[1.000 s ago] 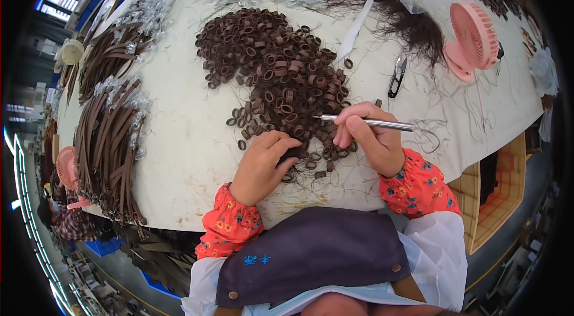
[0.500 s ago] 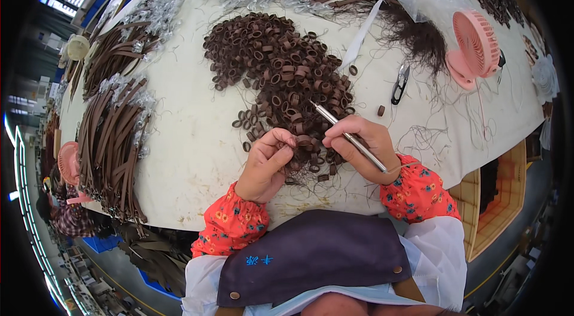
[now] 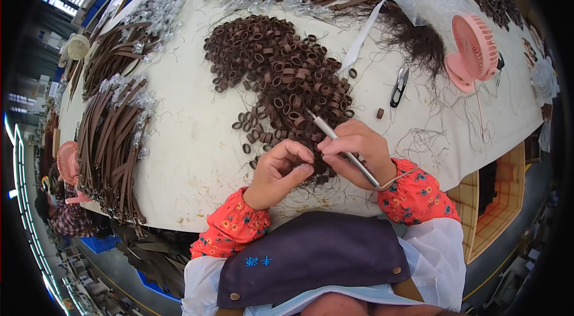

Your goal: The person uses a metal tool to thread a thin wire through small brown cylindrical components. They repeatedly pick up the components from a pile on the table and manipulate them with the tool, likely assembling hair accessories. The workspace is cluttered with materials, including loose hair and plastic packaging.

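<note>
Head view: my right hand [image 3: 362, 151] is closed round a silver pen-shaped tool [image 3: 324, 127], thumb and fingers clamped on its barrel, its thin tip slanting forward and left of my grip over the pile of small brown strap loops [image 3: 287, 71]. That pile spreads ahead of both hands, its near edge reaching in between them. My left hand [image 3: 278, 172] is curled at the pile's near edge, thumb and forefinger bent toward each other beside dark threads; I cannot tell whether the tips meet or pinch anything. Just beyond my right knuckles a single brown loop [image 3: 380, 113] sits on the white table cover [image 3: 179, 154], with black-handled thread snips [image 3: 399, 87] past it. Loose dark threads [image 3: 424, 139] lie to the right of that hand, and farther out stands a pink fan [image 3: 475, 47]. Well left of my left hand lie brown straps [image 3: 110, 148] with clear plastic at their far ends.
</note>
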Demonstrator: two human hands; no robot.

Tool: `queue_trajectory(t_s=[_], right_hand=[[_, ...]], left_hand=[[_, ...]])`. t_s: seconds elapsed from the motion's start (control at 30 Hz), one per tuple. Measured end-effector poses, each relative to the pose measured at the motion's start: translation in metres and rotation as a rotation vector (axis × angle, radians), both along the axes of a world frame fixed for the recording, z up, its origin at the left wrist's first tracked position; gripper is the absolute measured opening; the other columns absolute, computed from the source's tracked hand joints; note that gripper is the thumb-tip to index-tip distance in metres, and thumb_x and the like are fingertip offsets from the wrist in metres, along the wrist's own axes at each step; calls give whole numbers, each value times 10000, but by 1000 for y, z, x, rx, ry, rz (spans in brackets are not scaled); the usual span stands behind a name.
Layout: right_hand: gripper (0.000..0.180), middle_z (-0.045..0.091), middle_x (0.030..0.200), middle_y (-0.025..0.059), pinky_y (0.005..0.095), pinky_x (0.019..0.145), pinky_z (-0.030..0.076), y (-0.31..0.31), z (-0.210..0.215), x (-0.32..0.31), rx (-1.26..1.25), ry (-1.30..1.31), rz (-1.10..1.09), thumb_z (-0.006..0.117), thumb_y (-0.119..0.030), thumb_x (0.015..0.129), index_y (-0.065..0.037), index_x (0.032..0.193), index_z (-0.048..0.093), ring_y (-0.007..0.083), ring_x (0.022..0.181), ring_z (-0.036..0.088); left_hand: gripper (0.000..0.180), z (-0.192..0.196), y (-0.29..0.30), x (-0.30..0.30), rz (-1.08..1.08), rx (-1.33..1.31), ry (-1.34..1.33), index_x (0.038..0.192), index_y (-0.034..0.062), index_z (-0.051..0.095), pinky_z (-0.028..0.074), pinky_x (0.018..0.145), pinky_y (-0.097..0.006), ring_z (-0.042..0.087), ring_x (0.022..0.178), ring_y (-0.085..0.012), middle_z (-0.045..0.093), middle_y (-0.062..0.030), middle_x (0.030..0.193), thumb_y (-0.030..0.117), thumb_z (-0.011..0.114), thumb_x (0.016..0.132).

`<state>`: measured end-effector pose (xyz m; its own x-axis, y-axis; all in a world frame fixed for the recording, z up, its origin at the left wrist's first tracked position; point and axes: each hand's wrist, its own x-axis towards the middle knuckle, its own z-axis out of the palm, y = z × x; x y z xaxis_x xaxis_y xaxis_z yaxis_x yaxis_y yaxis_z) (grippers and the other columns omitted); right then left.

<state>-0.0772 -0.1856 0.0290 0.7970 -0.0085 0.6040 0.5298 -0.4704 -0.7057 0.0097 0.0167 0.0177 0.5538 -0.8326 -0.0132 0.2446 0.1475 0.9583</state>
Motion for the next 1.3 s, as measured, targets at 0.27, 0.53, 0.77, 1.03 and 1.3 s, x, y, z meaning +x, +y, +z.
queue_trajectory(t_s=[0.27,0.53,0.77,1.03,1.3], right_hand=[[304,635,996,130,273,781,458,-2,1,-6,360,139,23,646,69,842,-62,1093,535,155,902,580],[264,679,904,59,300,714,493,6,-8,-1,287,122,0,731,4,783,-82,1008,623,191,807,620],[260,660,886,83,279,661,511,10,-8,-2,347,182,27,714,21,785,-69,1008,617,190,758,643],[308,607,1002,137,281,748,509,7,-11,-4,284,198,48,639,103,805,-42,1062,551,164,864,609],[255,624,963,85,259,740,486,7,-8,-3,412,229,-33,663,52,815,-48,1030,568,123,826,603]], left_hand=[[319,1,-7,3,344,71,-639,1150,27,572,416,656,-208,418,579,-35,480,-129,1357,15,632,837],[360,1,-17,-17,91,-59,18,1271,-15,464,503,696,-231,628,822,-115,653,-95,1032,5,581,931],[115,-6,-8,-9,200,137,-393,1013,-38,619,483,654,-224,602,762,-100,629,-75,889,-27,614,899],[84,0,-10,-14,253,134,-223,975,-20,631,449,640,-201,581,738,-75,624,-43,840,-27,614,893],[158,6,-8,7,399,347,-1034,1028,-3,624,458,677,-219,561,730,-76,617,-96,1029,4,640,872]])
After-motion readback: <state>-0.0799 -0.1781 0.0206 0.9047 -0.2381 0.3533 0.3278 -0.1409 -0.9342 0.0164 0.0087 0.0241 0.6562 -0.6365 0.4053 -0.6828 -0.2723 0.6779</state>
